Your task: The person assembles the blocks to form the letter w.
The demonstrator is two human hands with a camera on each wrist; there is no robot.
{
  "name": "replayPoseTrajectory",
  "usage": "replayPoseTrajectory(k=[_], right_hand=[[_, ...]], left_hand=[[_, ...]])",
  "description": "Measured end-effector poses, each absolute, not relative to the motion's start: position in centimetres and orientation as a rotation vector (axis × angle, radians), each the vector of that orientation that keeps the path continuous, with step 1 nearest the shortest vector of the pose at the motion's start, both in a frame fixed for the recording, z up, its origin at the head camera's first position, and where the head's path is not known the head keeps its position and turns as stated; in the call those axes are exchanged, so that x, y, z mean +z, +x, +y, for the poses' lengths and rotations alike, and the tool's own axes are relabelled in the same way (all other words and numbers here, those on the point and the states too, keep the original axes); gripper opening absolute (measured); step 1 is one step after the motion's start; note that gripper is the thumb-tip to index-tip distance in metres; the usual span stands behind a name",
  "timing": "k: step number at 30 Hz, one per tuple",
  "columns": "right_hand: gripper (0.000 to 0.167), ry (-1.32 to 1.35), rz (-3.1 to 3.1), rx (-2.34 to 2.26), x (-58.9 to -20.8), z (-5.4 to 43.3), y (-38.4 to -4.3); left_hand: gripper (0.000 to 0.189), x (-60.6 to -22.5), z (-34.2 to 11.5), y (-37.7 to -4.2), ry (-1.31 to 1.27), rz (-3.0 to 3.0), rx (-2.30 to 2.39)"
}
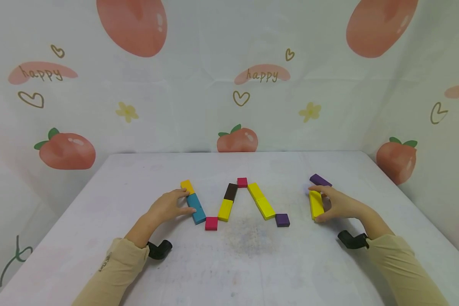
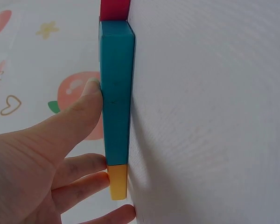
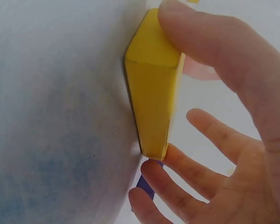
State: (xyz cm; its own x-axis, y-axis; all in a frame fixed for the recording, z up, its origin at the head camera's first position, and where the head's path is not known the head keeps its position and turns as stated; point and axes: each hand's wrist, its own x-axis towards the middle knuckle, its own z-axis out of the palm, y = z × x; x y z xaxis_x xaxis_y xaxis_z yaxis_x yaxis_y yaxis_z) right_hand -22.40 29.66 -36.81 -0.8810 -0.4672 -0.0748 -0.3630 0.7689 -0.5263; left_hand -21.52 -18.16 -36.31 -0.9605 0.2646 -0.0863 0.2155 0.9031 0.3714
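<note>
My left hand [image 1: 168, 206] touches a blue block [image 1: 196, 210] with its thumb, while its fingertips rest where that block meets a small orange-yellow block [image 1: 186, 184]. In the left wrist view, the blue block [image 2: 116, 93] lies end to end with the orange-yellow one, a red block [image 2: 115, 9] at its other end. On the right, my right hand [image 1: 344, 205] pinches a yellow block [image 1: 315, 206] lengthwise, thumb at the near end and fingertips at the far end. A purple block [image 1: 318, 179] lies just beyond those fingers, partly covered by them.
Between the hands, blocks form a zigzag: a red square [image 1: 211, 223], a yellow block [image 1: 225, 211], a dark brown block [image 1: 230, 192], another red square [image 1: 242, 182], a long yellow strip [image 1: 261, 200] and a purple square [image 1: 282, 220]. A printed cloth hangs behind the white table [image 1: 229, 272].
</note>
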Motion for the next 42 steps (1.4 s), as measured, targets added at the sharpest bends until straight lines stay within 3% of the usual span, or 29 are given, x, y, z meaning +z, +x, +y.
replayPoseTrajectory(k=[42], right_hand=[[0.072, -0.705, 2.802, -0.829, -37.2, 25.5, -23.2]], left_hand=[[0.068, -36.4, -18.2, -21.5, 0.354, 2.922, 0.553]])
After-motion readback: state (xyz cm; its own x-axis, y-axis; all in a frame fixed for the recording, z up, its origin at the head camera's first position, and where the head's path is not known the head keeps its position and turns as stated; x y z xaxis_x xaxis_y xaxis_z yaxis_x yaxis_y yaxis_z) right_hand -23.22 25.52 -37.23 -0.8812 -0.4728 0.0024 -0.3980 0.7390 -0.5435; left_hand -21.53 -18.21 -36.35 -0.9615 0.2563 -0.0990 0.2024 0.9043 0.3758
